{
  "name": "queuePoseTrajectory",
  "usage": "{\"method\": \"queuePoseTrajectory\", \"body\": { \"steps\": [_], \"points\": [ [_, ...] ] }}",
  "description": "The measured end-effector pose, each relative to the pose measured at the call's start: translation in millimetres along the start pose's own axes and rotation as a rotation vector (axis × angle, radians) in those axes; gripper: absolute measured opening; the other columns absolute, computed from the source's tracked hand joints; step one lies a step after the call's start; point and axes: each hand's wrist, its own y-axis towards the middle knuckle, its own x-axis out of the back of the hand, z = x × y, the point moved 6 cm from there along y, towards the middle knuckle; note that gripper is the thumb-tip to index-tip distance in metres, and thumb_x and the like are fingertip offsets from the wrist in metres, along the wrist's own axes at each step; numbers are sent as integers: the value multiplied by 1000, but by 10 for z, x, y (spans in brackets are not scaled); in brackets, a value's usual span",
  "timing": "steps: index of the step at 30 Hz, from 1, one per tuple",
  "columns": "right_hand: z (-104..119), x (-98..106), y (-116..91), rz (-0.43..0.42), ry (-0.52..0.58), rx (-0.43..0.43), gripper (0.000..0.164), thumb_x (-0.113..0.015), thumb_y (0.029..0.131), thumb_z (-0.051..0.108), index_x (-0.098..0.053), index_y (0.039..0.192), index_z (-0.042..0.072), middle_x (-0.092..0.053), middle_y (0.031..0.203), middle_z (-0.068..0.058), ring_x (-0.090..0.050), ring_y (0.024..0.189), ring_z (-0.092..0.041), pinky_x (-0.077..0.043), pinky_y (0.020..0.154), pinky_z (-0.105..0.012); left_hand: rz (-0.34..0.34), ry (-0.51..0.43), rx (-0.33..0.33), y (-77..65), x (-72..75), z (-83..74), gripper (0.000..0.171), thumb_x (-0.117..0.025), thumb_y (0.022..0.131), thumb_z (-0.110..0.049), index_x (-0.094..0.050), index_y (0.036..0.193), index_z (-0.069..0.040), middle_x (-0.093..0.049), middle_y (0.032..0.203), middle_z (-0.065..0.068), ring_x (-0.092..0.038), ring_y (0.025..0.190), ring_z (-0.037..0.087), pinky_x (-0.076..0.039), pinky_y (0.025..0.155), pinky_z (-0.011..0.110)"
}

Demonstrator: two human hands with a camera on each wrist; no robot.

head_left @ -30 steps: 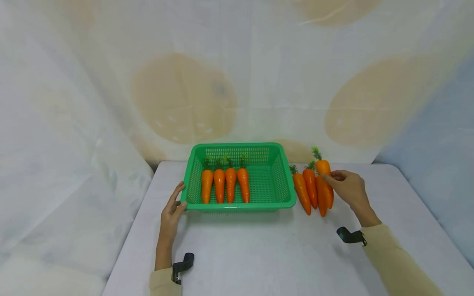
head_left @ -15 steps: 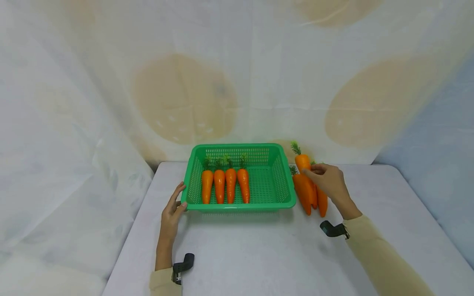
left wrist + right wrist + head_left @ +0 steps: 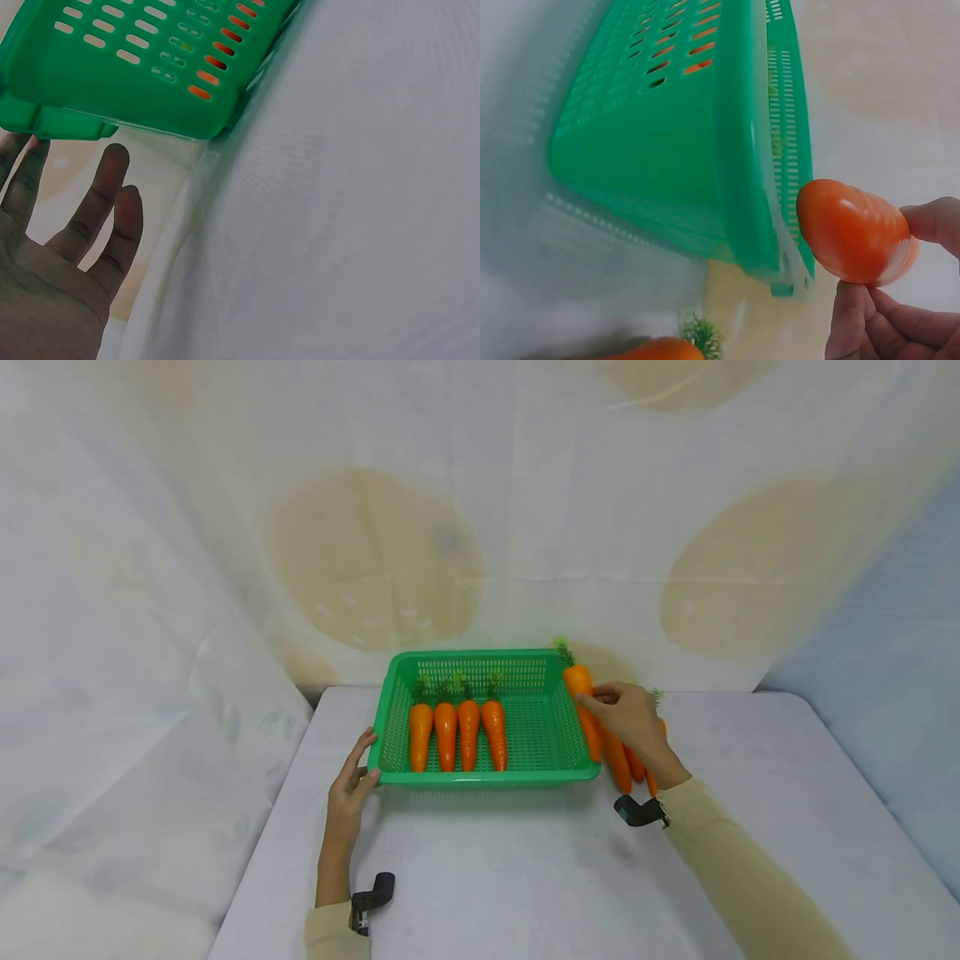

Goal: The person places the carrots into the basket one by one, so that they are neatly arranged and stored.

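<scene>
My right hand (image 3: 632, 718) pinches an orange carrot (image 3: 579, 681) with a leafy green top between thumb and fingers, up at the right rim of a green plastic basket (image 3: 487, 778). In the right wrist view the held carrot (image 3: 855, 229) points its tip toward the camera, beside the basket's rim. Several carrots (image 3: 468, 735) lie in a row in the basket's left and middle, tops toward the back. At the basket's front left corner, my left hand (image 3: 347, 806) touches the rim. In the left wrist view its fingers (image 3: 94, 199) are nearly straight.
More carrots (image 3: 617, 767) lie on the white table (image 3: 495, 877) right of the basket, partly hidden by my right hand and the held carrot. A patterned cloth (image 3: 562, 527) hangs close behind. Each wrist wears a black camera mount (image 3: 372, 893).
My right hand has carried the carrot leftward from the loose carrots to the basket's right rim. The left hand, the basket and the carrots inside stay in place.
</scene>
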Motion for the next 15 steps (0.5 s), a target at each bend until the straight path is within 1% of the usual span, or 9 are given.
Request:
{"method": "queuePoseTrajectory", "body": {
  "steps": [5,8,11,15],
  "points": [
    [91,-100,31,13,-1,15,57,-70,90,50,-69,121,1,-70,113,-18,-63,104,-33,-53,85,-46,0,-24,7,-6,-7,-7,51,-52,101,-3,-42,151,-4,-33,160,11,-52,107,48,-49,82,25],
    [130,-171,43,14,-10,23,55,-71,90,49,-69,118,2,-70,111,-17,-64,101,-32,-54,83,-45,-1,-22,9,-1,-8,-5,51,-51,102,-3,-42,151,-3,-32,160,12,-51,107,47,-49,83,26],
    [161,-249,51,14,-20,29,53,-70,90,49,-70,117,3,-71,109,-15,-65,98,-30,-54,80,-43,1,-10,8,3,-6,-1,51,-51,102,-3,-41,152,-3,-33,160,11,-53,107,43,-50,83,26],
    [201,-353,79,22,-16,32,54,-71,89,49,-70,117,3,-71,107,-14,-66,96,-29,-55,79,-42,0,9,3,7,7,5,51,-52,102,-4,-42,152,-4,-33,160,11,-56,105,33,-51,82,29]
  ]
}}
